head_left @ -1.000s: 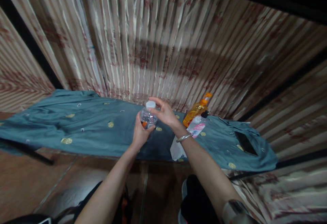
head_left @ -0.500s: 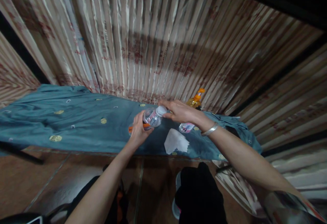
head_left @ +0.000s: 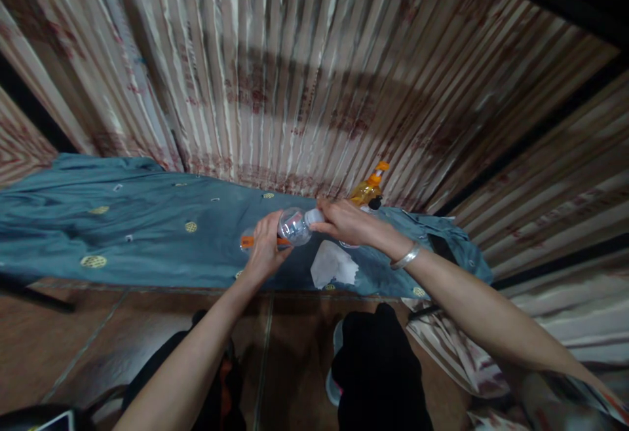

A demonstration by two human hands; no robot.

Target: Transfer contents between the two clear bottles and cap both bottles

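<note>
A clear plastic bottle (head_left: 295,226) with a white cap (head_left: 313,219) lies tilted between my hands, its cap end to the right. My left hand (head_left: 266,245) is wrapped round its body, and an orange band (head_left: 247,242) shows to the left of the fingers. At the other end, the fingers of my right hand (head_left: 339,220) are closed on the cap. A crumpled white tissue (head_left: 334,264) rests on the cloth below the bottle. Behind my right hand stands a pump bottle (head_left: 366,190) of yellow liquid with an orange top. Another clear item is mostly hidden under my right hand.
A teal cloth (head_left: 147,221) with yellow patterns covers the long surface. Striped curtains (head_left: 275,90) hang behind it, with dark metal bars at both sides. A black object (head_left: 443,248) lies at the right end. A pale bag (head_left: 457,352) is on the floor at lower right.
The clear bottle has turned from tilting upward to nearly level, with both hands still on it. The whole view has shifted slightly.
</note>
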